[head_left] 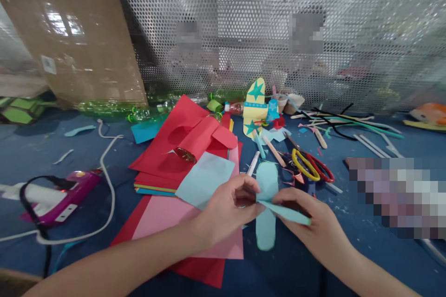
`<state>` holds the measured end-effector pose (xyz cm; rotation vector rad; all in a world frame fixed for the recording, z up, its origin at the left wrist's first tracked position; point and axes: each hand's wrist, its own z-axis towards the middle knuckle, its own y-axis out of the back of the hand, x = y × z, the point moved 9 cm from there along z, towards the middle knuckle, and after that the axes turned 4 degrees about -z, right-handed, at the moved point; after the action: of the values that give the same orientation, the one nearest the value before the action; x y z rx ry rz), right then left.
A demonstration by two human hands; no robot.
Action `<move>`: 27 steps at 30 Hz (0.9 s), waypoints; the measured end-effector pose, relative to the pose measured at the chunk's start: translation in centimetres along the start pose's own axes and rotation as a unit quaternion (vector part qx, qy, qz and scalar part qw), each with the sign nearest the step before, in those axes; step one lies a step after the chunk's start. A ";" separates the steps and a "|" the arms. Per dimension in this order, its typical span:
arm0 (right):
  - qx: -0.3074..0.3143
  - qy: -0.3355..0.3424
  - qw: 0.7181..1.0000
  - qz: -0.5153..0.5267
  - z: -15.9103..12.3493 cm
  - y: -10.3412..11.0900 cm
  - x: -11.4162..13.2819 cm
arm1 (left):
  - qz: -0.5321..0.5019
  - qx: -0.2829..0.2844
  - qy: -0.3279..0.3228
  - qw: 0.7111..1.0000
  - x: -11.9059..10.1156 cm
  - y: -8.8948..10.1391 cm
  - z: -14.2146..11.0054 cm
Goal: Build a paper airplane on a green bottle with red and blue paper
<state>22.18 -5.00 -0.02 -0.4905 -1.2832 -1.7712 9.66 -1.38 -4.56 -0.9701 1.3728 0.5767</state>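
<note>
A light blue paper strip with rounded ends [266,234] lies upright in view on the blue table. Just above it, a second light blue paper piece [291,214], seen nearly edge-on, is held between both hands. My left hand [228,206] pinches its left end between thumb and fingers. Curled around its right part are the fingers of my right hand [311,218]. Beside my left hand are a light blue sheet [207,178] and a pink sheet [167,227]. A red paper-wrapped bottle [200,141] with a rounded paper flap rests on stacked red paper [156,148].
Yellow-handled scissors [304,164] and red-handled scissors [324,171] lie beyond my right hand, near a white marker [253,163]. A yellow paper-covered craft with stars [254,111] stands behind. At left are a purple power strip [66,197] with cables and a cardboard sheet [80,46].
</note>
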 end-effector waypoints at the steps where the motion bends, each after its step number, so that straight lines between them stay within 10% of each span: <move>1: 0.003 -0.003 1.000 0.002 0.0 0.0 -0.1 | 0.011 -0.001 -0.004 1.000 -0.1 0.0 0.0; 18: -0.005 -0.088 0.996 0.023 -0.7 0.1 -2.9 | 0.164 -0.002 -0.100 0.981 -3.7 -0.3 -0.4; 23: -0.044 -0.074 0.996 0.013 -0.6 1.0 -3.1 | 0.438 -0.155 -0.222 0.857 -9.9 5.1 0.0; 27: -0.072 -0.057 0.996 0.014 -0.5 0.8 -3.0 | 0.561 -0.266 -0.116 0.775 -11.5 11.3 0.6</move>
<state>24.59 -4.27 -1.96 -0.6973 -1.2239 -1.8424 -1.14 7.19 3.94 -0.3459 1.4896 2.0069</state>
